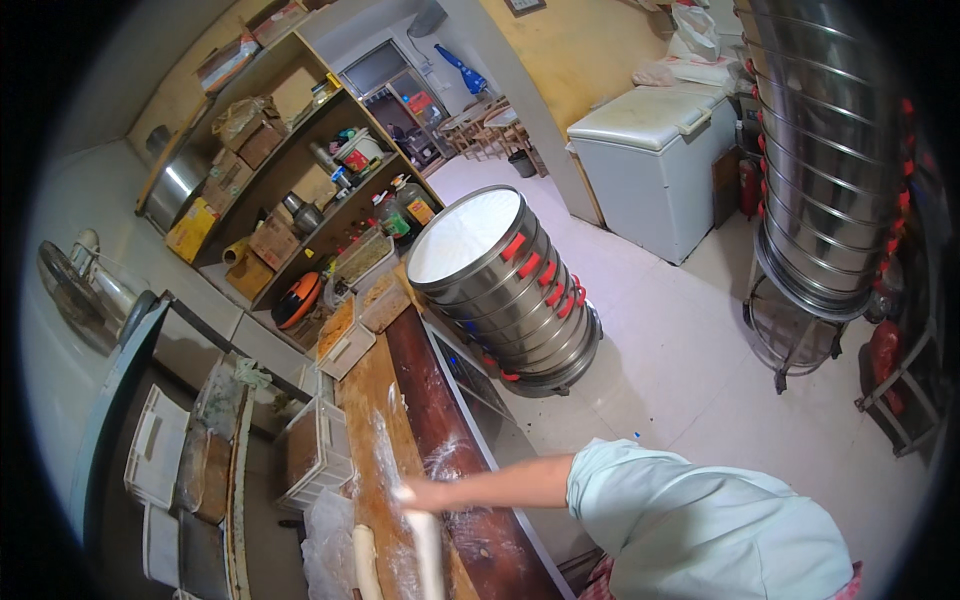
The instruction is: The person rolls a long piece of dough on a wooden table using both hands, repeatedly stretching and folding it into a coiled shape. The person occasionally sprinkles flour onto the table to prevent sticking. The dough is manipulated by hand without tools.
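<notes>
My right hand (426, 496), blurred by motion, reaches across the wooden worktop (373, 442) at the upper end of a pale dough roll (427, 551). The blur hides whether the fingers grip the roll or only rest on it. A second dough roll (366, 559) lies to its left, beside a crumpled clear plastic bag (330, 544). Loose white flour (386, 442) streaks the wood and the dark red front board (450, 450). Both rolls run off the lower edge of the picture. My left hand is out of view.
Food-filled plastic tubs (346, 341) stand at the worktop's far end, with a white crate (319, 454) along its left side. Stacked steel steamers (517, 292) stand close beyond the bench; a taller stack (821, 165) and a chest freezer (652, 165) are farther right.
</notes>
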Motion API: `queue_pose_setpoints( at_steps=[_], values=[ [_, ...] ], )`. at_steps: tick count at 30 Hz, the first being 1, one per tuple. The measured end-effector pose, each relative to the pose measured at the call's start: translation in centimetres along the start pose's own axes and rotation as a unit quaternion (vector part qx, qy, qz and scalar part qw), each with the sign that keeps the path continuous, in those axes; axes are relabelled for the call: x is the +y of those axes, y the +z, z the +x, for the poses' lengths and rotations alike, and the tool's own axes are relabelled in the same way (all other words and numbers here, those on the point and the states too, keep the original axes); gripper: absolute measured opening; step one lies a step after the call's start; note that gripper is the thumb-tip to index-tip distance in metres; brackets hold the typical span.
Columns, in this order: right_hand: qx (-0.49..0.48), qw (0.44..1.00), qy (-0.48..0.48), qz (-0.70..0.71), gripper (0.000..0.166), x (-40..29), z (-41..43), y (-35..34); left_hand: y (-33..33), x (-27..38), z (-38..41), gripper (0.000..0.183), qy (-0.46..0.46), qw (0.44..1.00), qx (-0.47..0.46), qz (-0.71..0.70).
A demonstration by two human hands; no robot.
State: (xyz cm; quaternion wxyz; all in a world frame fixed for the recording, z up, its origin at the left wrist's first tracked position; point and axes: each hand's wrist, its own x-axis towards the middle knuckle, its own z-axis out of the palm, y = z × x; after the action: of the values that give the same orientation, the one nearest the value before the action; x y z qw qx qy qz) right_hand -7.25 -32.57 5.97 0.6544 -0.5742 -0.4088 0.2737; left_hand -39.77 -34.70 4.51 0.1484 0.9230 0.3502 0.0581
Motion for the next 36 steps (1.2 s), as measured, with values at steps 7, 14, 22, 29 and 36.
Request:
queue_pose_setpoints(
  at_steps=[7, 14, 22, 29, 36],
  values=[
    [-0.181, 0.846, -0.151, -0.479, 0.026, 9.0, -3.5, 8.0, -4.8, -7.8, -2.7, 0.060, -0.114, 0.981, -0.043, 0.150],
    [-0.267, 0.871, -0.255, -0.325, 0.038, 11.6, -7.5, 14.3, 4.2, -2.8, 3.0, 0.055, -0.155, 0.986, 0.038, 0.050],
    [-0.193, 0.874, -0.222, -0.388, 0.062, 13.8, -0.6, 9.9, 7.0, -8.7, 9.4, 0.069, -0.222, 0.962, 0.070, 0.144],
    [-0.341, 0.823, -0.178, -0.418, 0.076, 11.8, -0.5, 8.9, 7.6, -9.6, 3.8, 0.068, -0.170, 0.974, 0.056, 0.141],
    [-0.200, 0.788, -0.182, -0.553, 0.072, 16.3, 9.4, 8.2, 6.1, -15.1, 9.7, 0.063, -0.290, 0.953, 0.057, 0.062]
  ],
)
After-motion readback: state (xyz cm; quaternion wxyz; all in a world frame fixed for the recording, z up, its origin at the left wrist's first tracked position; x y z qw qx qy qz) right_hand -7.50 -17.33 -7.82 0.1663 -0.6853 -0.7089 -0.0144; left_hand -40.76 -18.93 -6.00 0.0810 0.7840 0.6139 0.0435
